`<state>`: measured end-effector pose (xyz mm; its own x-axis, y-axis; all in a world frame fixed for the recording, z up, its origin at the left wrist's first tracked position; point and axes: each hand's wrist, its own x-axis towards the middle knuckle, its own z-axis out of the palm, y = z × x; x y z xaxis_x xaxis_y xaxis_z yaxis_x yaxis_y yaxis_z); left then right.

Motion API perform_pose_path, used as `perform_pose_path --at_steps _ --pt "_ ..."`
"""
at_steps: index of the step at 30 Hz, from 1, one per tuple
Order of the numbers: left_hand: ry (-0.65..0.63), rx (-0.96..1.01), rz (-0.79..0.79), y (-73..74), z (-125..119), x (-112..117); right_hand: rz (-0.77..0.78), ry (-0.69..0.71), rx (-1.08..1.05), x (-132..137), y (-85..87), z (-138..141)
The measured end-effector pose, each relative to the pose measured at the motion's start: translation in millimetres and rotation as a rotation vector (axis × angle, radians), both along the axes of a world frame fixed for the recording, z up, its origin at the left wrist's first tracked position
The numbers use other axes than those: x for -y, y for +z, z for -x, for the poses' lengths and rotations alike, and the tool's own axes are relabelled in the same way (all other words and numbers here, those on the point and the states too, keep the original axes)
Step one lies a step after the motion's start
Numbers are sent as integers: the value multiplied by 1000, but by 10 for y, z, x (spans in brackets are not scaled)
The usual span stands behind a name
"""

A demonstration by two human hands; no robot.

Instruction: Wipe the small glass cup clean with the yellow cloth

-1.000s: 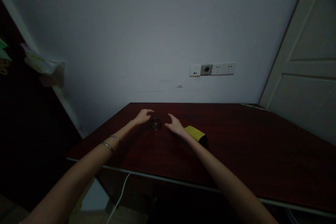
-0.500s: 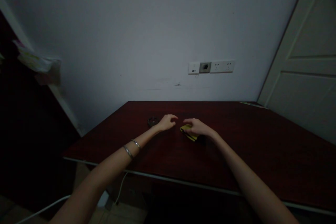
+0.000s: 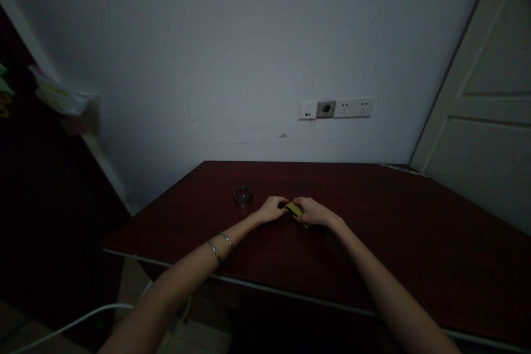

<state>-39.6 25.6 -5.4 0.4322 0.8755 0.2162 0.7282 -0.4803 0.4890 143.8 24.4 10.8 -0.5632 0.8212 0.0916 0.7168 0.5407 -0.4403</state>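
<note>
A small yellow folded item [image 3: 294, 210] lies on the dark red-brown table [image 3: 415, 243], mostly covered by my hands. My right hand [image 3: 316, 212] is curled over it from the right. My left hand [image 3: 272, 209], with two bracelets on the wrist, touches its left end with closed fingers. A small round glass dish [image 3: 243, 196] stands on the table just left of my left hand, untouched. The room is dim, so the yellow item's details are hard to make out.
A white wall with a socket strip [image 3: 336, 109] rises behind the table. A white door [image 3: 485, 121] stands at the right. A white cable [image 3: 74, 323] runs along the floor at lower left. Papers [image 3: 66, 102] hang at the left.
Both hands left the glass dish and moved right to the yellow item. They now close on it together, nearer to me than where it lay before.
</note>
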Motion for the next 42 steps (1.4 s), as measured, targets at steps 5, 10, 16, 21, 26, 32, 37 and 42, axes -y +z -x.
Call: perform_pose_path --at_steps 5,10,16,21,26,32,37,42 --pt "39 32 -6 -22 11 7 -9 -18 -11 -4 -17 19" --pt "88 126 30 -22 -17 18 0 -59 -74 -25 -14 24" --pt "89 426 215 -6 -128 44 12 -112 -197 -54 -9 18" --pt "104 769 468 -9 -212 59 100 -94 -373 -97 -60 26" --pt "159 939 544 23 -165 90 237 33 -548 -100 -102 62" --pt "236 937 550 115 0 135 213 193 -509 12 -69 124" --pt "206 719 505 218 200 214 287 215 -573 93 28 164" --pt "133 548 593 399 530 272 361 195 -609 148 99 217"
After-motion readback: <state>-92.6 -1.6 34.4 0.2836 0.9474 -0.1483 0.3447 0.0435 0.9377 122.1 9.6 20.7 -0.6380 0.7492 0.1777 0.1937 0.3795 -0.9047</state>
